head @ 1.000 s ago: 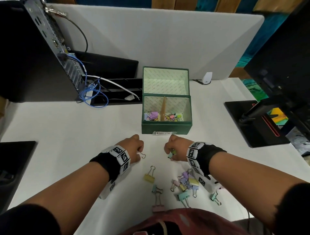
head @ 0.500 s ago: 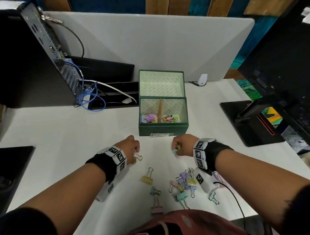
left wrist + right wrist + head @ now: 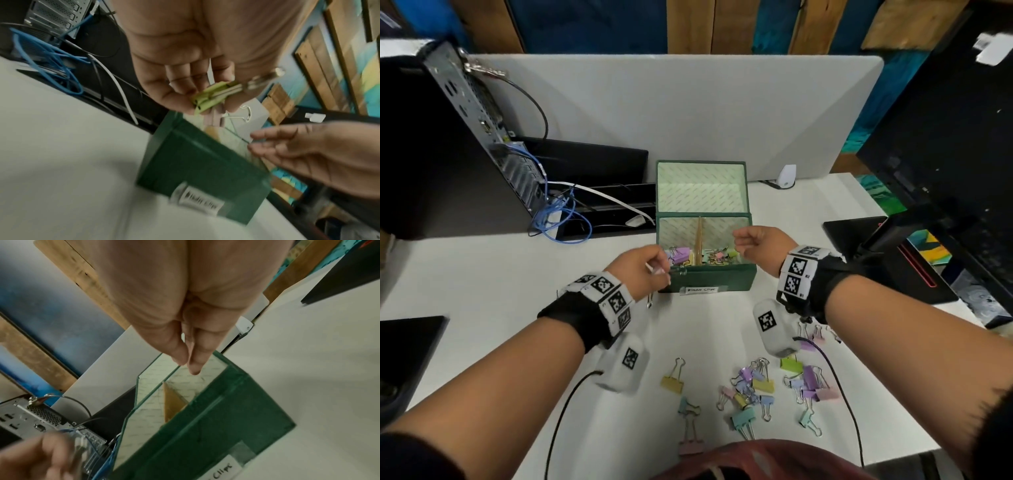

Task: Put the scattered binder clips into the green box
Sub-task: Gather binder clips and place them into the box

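the green box (image 3: 707, 279) sits on the white table (image 3: 482, 291) with its lid (image 3: 702, 186) thrown back and standing up behind it, its labelled front wall facing the person. a thin wooden divider (image 3: 700, 240) runs front to back and splits it into two compartments, each with a heap of pastel clips on the bottom.

the left hand (image 3: 643, 272) is over the box's front left corner, fingers curled in, grasping a green clip (image 3: 207, 99) and a pink clip (image 3: 214, 116) together. in the left wrist view the green one lies across the fingertips with its wire handles pointing out to the right, and the pink one hangs just under it, its wire loop toward the box's opening. a wire handle also dangles below that hand in the head view.

the right hand (image 3: 758, 245) is over the right compartment. its fingers (image 3: 195, 356) are straight and pressed together, pointing down into the box, released with nothing in them.

the scattered clips (image 3: 756, 390) lie on the table near the person, well apart from the box: a yellow clip (image 3: 673, 380) off by itself with handles pointing away from the person, a tangled bunch of purple, yellow, blue and pink ones to its right, and a pink one (image 3: 690, 445) nearest the table edge.
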Demonstrator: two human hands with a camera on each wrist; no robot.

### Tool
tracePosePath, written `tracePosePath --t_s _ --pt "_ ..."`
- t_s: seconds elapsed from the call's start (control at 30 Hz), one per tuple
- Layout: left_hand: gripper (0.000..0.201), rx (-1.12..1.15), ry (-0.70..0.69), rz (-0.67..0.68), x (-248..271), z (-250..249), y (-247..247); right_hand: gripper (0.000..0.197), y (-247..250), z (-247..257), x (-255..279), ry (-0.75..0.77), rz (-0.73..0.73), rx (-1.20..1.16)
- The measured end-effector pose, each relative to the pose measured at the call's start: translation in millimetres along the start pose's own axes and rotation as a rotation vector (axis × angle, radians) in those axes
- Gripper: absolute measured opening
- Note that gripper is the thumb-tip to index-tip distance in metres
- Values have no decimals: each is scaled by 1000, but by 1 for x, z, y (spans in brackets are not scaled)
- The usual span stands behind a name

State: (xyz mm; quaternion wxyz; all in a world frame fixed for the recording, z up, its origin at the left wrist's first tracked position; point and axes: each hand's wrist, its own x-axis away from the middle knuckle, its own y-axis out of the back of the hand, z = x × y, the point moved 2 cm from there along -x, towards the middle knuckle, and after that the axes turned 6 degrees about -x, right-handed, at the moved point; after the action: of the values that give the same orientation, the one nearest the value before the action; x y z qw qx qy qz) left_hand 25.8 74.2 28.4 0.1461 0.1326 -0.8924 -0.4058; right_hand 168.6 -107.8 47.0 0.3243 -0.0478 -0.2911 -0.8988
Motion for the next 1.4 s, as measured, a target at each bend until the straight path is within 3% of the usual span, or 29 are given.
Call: tracePosePath --t_s 0.1,0.23,0.37,0.5,0.73,0.8,0.87,0.93,1.03,1.23,1.4 --pt "13 37 14 -106 -18 -19 12 36 5 -10 7 38 22 61" --pt "8 86 66 -151 -46 -32 17 20 13 -26 19 66 -16 96" --pt "15 59 107 -196 -64 -39 12 26 20 -41 33 38 28 141" --pt "18 -83 57 -216 -67 -41 5 25 27 -53 45 -3 67 210" --pt "19 -127 -138 -149 -45 -46 -8 24 22 -68 51 -34 186 352" --pt "17 -135 -165 -58 -31 -47 -13 23 16 -71 54 -37 296 470" --pt "26 -191 -159 191 -12 -47 -25 28 6 -72 58 -17 428 600" --pt "45 -341 -155 424 9 -44 -40 44 -1 -76 63 27 500 710" --pt "72 -513 -120 610 36 -32 -58 70 -6 -87 68 74 503 860" --pt "119 -683 -120 728 73 -4 -80 97 13 -107 77 -45 421 832" --pt "128 -760 -172 754 86 -1 -92 114 20 -130 92 -145 376 788"
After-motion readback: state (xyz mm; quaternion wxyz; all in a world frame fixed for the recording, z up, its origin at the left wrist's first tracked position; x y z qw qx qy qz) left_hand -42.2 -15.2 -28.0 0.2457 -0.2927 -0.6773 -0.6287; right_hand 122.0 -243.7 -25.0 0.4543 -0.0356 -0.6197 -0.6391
